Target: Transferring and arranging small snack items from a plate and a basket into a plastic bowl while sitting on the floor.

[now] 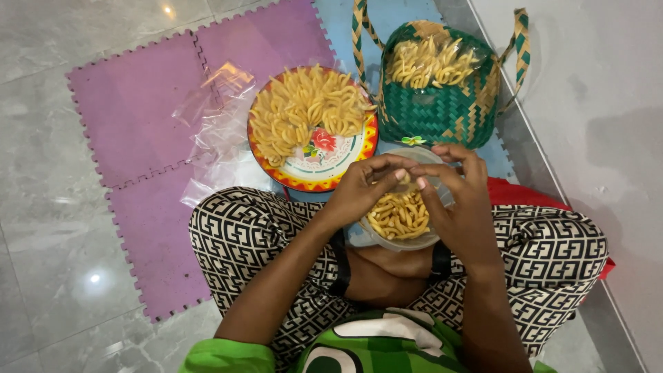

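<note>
1. Clear plastic forms the round container [400, 242] resting in the lap of a person seated cross-legged, partly filled with yellow-orange fried snack sticks [399, 215].
2. The left hand [362, 188] curls over the container's near-left rim, fingertips pinched together above the sticks; whether a stick sits between them cannot be told.
3. The right hand [459, 200] cups the container's right side, fingers bent over the far rim and meeting the left fingertips.
4. Just beyond the left hand lies a round floral tray [324, 169] with a red-and-yellow border, heaped with more sticks.
5. Beyond the right hand stands a green woven basket [442, 110] holding a bagged portion.
6. Left of the tray, clear plastic bags [217, 124] lie on purple foam mats [131, 110].
</note>
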